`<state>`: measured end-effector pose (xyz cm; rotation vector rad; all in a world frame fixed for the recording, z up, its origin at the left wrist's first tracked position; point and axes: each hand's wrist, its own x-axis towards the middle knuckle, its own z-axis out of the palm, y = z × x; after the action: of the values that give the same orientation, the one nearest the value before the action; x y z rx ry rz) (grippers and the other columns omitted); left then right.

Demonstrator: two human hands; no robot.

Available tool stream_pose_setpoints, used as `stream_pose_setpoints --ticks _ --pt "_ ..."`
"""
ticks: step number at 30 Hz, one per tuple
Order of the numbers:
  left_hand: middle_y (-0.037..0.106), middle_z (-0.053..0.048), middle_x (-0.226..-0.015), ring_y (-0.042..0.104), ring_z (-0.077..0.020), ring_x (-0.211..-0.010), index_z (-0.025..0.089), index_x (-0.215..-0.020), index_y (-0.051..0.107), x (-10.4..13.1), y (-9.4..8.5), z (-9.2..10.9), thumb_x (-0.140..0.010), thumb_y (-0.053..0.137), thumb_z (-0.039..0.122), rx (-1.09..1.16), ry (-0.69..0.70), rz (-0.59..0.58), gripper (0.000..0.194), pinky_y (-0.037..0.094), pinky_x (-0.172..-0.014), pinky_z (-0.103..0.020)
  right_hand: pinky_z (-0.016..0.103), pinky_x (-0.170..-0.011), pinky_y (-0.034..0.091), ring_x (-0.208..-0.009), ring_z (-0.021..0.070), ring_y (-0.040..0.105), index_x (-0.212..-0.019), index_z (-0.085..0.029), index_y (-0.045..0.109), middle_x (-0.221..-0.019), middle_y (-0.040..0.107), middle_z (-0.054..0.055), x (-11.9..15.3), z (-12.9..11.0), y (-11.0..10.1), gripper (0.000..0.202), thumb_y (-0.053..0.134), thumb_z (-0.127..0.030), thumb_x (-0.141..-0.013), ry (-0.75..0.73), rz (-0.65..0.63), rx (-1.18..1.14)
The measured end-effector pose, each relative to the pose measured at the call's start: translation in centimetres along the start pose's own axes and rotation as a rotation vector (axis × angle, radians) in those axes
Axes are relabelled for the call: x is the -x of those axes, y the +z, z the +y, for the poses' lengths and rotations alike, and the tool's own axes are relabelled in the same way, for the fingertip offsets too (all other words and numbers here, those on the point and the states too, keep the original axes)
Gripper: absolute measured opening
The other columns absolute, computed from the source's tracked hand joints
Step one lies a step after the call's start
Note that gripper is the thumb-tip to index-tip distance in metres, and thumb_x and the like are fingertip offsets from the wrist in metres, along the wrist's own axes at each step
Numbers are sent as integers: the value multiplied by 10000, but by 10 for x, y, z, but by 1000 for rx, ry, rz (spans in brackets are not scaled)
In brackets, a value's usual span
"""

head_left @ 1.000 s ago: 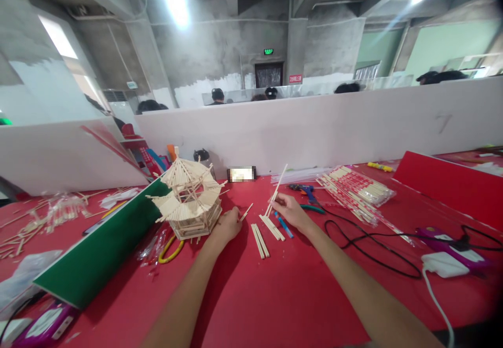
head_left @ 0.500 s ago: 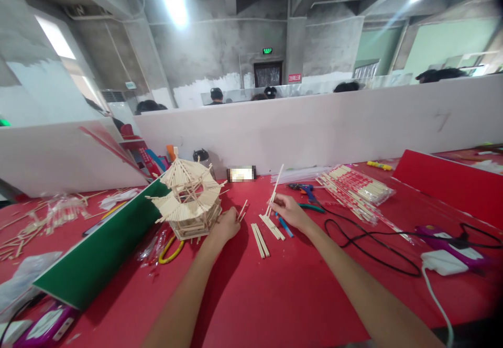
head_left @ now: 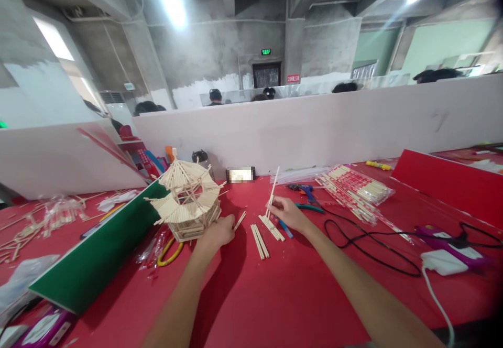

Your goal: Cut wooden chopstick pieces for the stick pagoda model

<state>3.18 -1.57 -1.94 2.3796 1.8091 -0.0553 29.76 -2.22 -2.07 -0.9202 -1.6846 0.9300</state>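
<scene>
A pavilion-like model of thin wooden sticks stands at the left centre of the red table. Beside its lower right edge is my left hand, fingers closed around short wooden sticks that poke out to the right. My right hand pinches long wooden sticks, held nearly upright. Their lower ends are over a small row of sticks lying on the table. Another group of short sticks lies nearer to me. A blue pen-like object lies just below my right hand.
A blue glue gun and green-handled pliers lie behind my right hand. Packaged sticks and a black cable are to the right. A green board stands left, with yellow-handled scissors beside it. A white partition runs behind.
My left hand has moved slightly left and down, and the short sticks in it have come lower. My right hand has shifted slightly left with its long sticks.
</scene>
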Motion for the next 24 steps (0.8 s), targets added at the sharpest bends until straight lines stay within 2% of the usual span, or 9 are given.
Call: stream_pose_setpoints --ticks 12,19,22,24 --pt "654 -72 -872 633 -220 -803 214 -907 574 -3 -4 0 -796 540 267 91 -33 -35 128 412 -651 -288 255 -599 437 -602 147 570 -786 -185 575 -669 601 -5 3 4 3 247 569 -419 -863 29 -50 20" --pt "656 -72 -861 635 -208 -763 211 -955 577 -1 -7 2 -839 481 269 108 -74 -35 162 418 -621 -270 257 -628 441 -646 147 562 -799 -170 581 -708 606 5 1 7 2 264 560 -424 -868 6 -48 77" --pt "660 -85 -904 637 -223 -801 202 -1039 579 4 -13 -1 -820 484 211 81 12 -52 239 429 -648 -280 260 -637 439 -656 150 563 -807 -172 580 -713 608 8 1 5 1 254 548 -415 -877 -6 -52 96" --pt "657 -96 -985 638 -236 -854 205 -1149 565 7 -16 -4 -772 516 156 65 127 -72 384 438 -677 -284 261 -646 437 -669 153 566 -811 -173 581 -721 611 10 1 4 0 249 543 -409 -882 -14 -52 105"
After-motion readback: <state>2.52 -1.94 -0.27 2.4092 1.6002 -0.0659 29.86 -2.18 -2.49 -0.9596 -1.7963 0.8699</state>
